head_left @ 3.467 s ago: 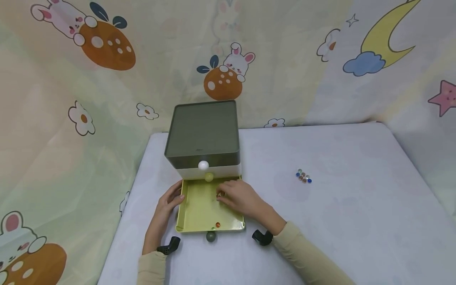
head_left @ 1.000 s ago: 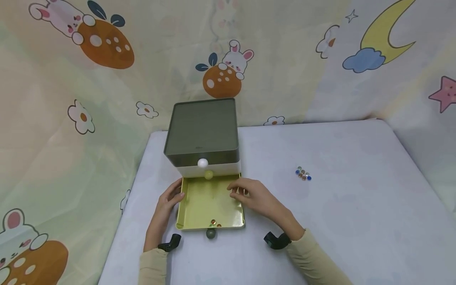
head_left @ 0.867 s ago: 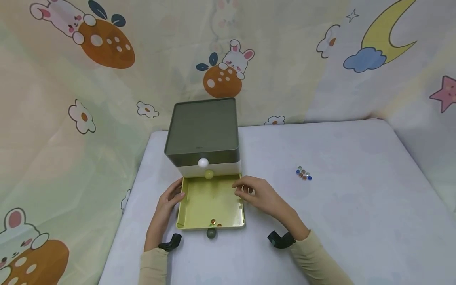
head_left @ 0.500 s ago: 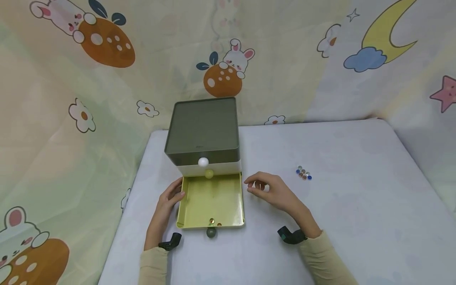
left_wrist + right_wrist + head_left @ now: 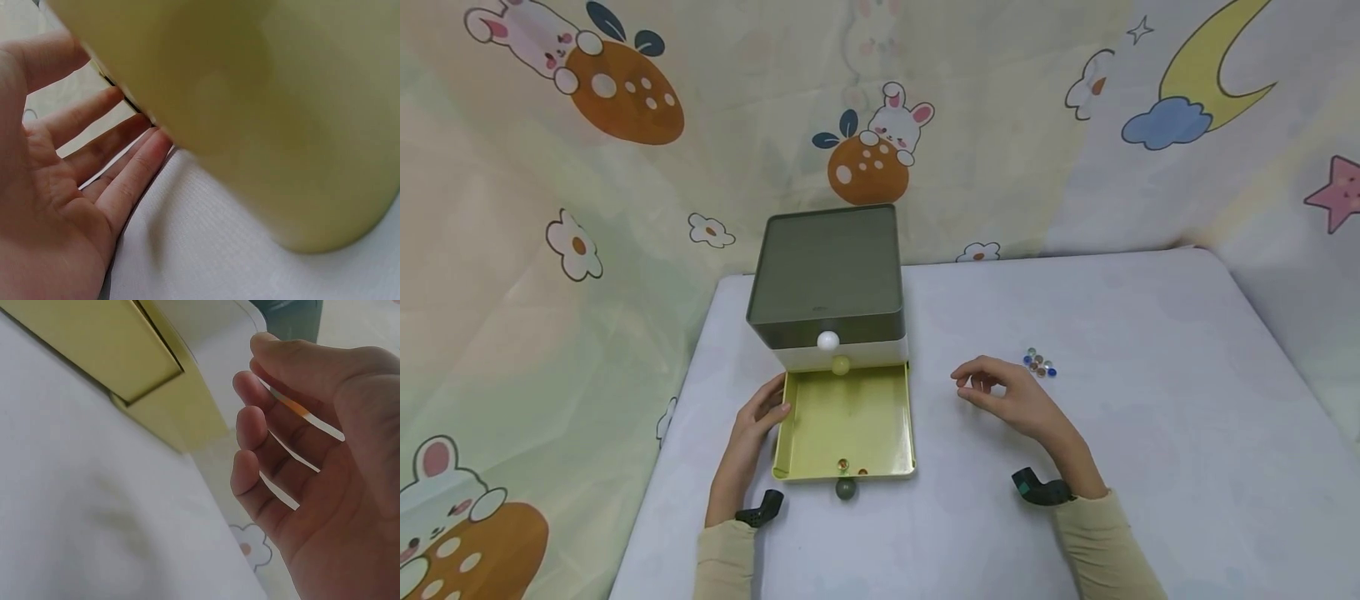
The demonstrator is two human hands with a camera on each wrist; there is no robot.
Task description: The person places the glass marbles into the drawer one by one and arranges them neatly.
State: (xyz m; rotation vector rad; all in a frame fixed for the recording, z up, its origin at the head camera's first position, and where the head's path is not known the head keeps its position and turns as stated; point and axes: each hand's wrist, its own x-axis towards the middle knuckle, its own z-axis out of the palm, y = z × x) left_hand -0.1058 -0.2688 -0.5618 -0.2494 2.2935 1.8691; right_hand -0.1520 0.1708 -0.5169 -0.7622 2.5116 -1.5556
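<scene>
My left hand (image 5: 752,429) holds the left wall of the pulled-out yellow-green drawer (image 5: 850,417), thumb over the rim and fingertips (image 5: 159,140) against the outside. A few small glass marbles (image 5: 842,464) lie inside the drawer by its front wall, orange and greenish. To the right of the drawer, my right hand (image 5: 1018,400) hangs above the table with fingers loosely bent. In the right wrist view nothing shows between its thumb and fingers (image 5: 247,469). Just beyond it, several marbles (image 5: 1040,364) in blue, clear and amber sit in a cluster on the table.
The drawer belongs to a box cabinet (image 5: 827,267) with a dark green top, standing at the back of the white-covered table (image 5: 1150,417). White (image 5: 828,341) and yellow-green knobs (image 5: 840,365) mark closed drawers above. A printed cloth (image 5: 1000,125) hangs behind.
My right hand has left the drawer and moved right, towards the marble cluster. Another orange marble has appeared at the drawer's front and shifted slightly left. My left hand stays at the drawer wall.
</scene>
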